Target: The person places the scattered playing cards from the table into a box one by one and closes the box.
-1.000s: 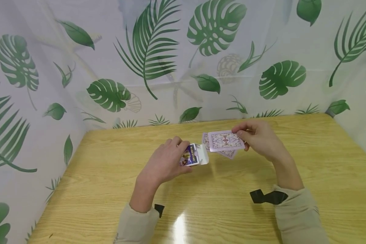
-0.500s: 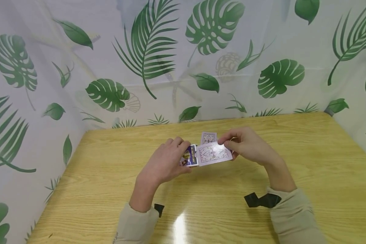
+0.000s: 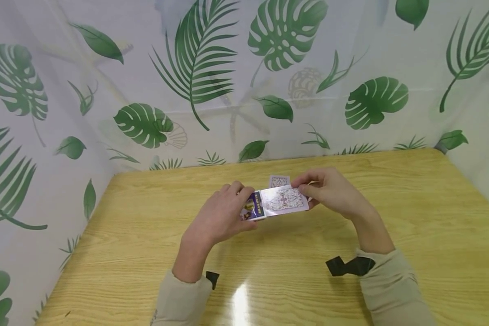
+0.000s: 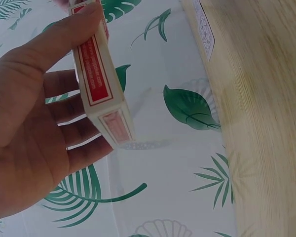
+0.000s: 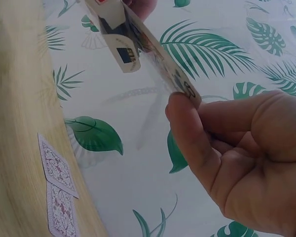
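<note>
My left hand [image 3: 218,215] grips a small playing-card box [image 3: 252,207], thumb on one narrow side and fingers on the other. In the left wrist view, the box [image 4: 96,74] shows red printed panels on white edges. My right hand [image 3: 338,194] pinches the right end of a playing card [image 3: 285,200] with a patterned back. The card's left end is at the box's open mouth; how far inside it reaches cannot be seen. A flap [image 5: 124,53] hangs below the mouth in the right wrist view.
Behind the held card, a patterned card [image 3: 279,180] lies on the wooden table [image 3: 146,253]. In the right wrist view, two overlapping cards [image 5: 58,165] lie near the table's edge. A leaf-print cloth [image 3: 228,81] hangs behind.
My right hand has brought the card left and toward me, from apart from the box to its mouth. The left hand has hardly moved. In the last half second, the card has tilted slightly.
</note>
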Motion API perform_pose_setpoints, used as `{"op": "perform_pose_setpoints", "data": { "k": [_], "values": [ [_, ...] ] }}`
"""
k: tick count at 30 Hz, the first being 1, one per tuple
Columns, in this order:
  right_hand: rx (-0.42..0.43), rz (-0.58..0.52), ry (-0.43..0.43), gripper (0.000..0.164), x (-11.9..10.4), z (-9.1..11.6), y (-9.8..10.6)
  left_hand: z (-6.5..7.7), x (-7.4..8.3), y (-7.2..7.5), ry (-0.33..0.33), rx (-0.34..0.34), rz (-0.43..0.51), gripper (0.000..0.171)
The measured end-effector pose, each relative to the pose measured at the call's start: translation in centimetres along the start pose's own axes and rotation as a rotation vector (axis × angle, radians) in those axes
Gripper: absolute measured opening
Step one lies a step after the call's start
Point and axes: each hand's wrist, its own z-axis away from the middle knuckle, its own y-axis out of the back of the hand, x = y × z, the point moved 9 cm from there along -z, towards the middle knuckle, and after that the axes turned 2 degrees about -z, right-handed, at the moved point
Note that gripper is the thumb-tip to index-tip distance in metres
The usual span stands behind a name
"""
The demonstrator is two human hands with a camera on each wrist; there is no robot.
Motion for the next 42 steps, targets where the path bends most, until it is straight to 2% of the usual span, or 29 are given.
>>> {"op": "perform_pose_setpoints", "data": {
  "k": [7, 15, 19, 22, 24, 31, 37, 42],
  "values": [
    [-0.039, -0.078, 0.011, 0.035, 1.1, -0.4, 0.1, 0.2, 0.1, 0.1, -0.031, 0.007, 0.036, 0.071],
    [-0.080, -0.289, -0.009, 0.045, 2.1, -0.5, 0.3, 0.3, 0.1, 0.4, -0.046, 0.020, 0.089, 0.073],
    [-0.083, -0.365, -0.022, 0.036, 2.6, -0.6, 0.4, 0.3, 0.0, 0.5, -0.046, 0.019, 0.108, 0.074],
    [-0.093, -0.379, -0.036, 0.020, 3.0, -0.6, 0.4, 0.4, 0.1, 0.8, -0.056, 0.022, 0.128, 0.075],
    [-0.117, -0.387, -0.040, 0.016, 3.2, -0.6, 0.3, 0.4, 0.1, 0.9, -0.064, 0.026, 0.142, 0.075],
    [-0.264, -0.444, 0.044, 0.027, 2.4, -0.2, -0.5, 0.4, 0.3, 1.2, -0.068, 0.031, 0.141, 0.076],
    [-0.331, -0.460, 0.094, 0.033, 1.8, 0.1, -0.9, 0.5, 0.4, 1.4, -0.073, 0.041, 0.143, 0.075],
    [-0.412, -0.470, 0.177, 0.034, 1.3, 0.6, -1.4, 0.6, 0.4, 1.4, -0.072, 0.041, 0.146, 0.075]
  ]
}}
